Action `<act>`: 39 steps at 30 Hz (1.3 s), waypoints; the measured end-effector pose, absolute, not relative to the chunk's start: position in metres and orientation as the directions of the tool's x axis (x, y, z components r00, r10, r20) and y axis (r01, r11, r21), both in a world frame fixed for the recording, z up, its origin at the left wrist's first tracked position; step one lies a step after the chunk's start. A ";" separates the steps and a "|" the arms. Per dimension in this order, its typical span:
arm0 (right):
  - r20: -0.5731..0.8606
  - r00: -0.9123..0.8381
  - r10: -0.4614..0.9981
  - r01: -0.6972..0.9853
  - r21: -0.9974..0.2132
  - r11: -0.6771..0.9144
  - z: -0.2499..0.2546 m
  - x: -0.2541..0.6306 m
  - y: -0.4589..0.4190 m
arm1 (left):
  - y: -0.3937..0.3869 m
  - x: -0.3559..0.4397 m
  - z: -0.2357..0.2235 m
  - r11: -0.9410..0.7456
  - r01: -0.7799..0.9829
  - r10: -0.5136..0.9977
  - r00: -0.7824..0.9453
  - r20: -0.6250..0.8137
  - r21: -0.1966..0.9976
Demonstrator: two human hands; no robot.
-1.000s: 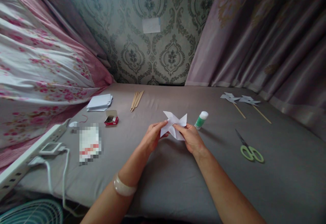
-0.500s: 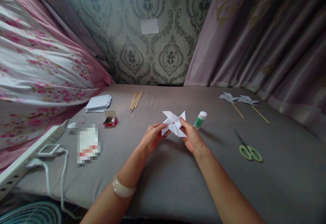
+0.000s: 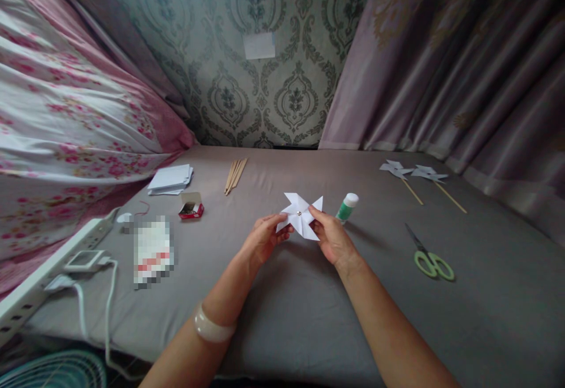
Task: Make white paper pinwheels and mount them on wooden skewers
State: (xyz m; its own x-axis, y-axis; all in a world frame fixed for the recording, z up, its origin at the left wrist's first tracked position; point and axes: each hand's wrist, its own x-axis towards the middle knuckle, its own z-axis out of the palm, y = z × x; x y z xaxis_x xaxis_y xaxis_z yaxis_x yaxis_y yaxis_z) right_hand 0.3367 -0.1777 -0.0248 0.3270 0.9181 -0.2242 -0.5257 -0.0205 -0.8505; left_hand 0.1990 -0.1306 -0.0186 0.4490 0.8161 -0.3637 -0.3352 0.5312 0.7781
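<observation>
Both my hands hold a white paper pinwheel [image 3: 301, 216] a little above the grey bed sheet [image 3: 286, 305], with a small pin head showing at its centre. My left hand [image 3: 263, 238] pinches its left blade between closed fingers. My right hand [image 3: 332, 238] grips its right side, thumb near the centre. A green glue bottle with a white cap [image 3: 346, 207] lies just right of my right hand.
Green-handled scissors [image 3: 430, 260] lie to the right. Two finished pinwheels on sticks [image 3: 412, 175] rest at the far right. Wooden sticks [image 3: 236, 173], a stack of white paper [image 3: 170, 179] and a small red box [image 3: 191, 206] lie to the left, beside a power strip [image 3: 53, 270].
The pinwheel has turned to face me, so its centre pin shows. My right thumb has moved in toward the centre; both hands stay in the same place.
</observation>
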 end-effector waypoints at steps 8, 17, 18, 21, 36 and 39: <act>-0.238 0.306 0.922 -0.547 -0.837 -0.035 -0.016 0.336 -0.178 | -0.130 0.200 -0.021 0.510 -0.334 0.821 0.462 -0.334 0.793; -0.250 0.307 0.919 -0.520 -0.852 -0.058 -0.017 0.337 -0.180 | -0.129 0.202 -0.018 0.506 -0.428 0.854 0.372 -0.364 0.749; -0.241 0.315 0.918 -0.496 -0.866 -0.057 -0.018 0.337 -0.179 | -0.129 0.202 -0.018 0.503 -0.431 0.856 0.368 -0.363 0.749; -0.183 0.446 0.876 -0.386 -0.922 0.004 -0.020 0.334 -0.178 | -0.130 0.203 -0.017 0.494 -0.437 0.863 0.352 -0.363 0.752; 0.336 0.423 0.842 0.581 -0.813 0.033 -0.023 0.328 -0.189 | -0.132 0.204 -0.021 0.474 -0.429 0.868 0.375 -0.326 0.769; 0.253 0.409 0.877 0.538 -0.843 -0.007 -0.020 0.326 -0.191 | -0.132 0.204 -0.021 0.471 -0.429 0.870 0.370 -0.326 0.771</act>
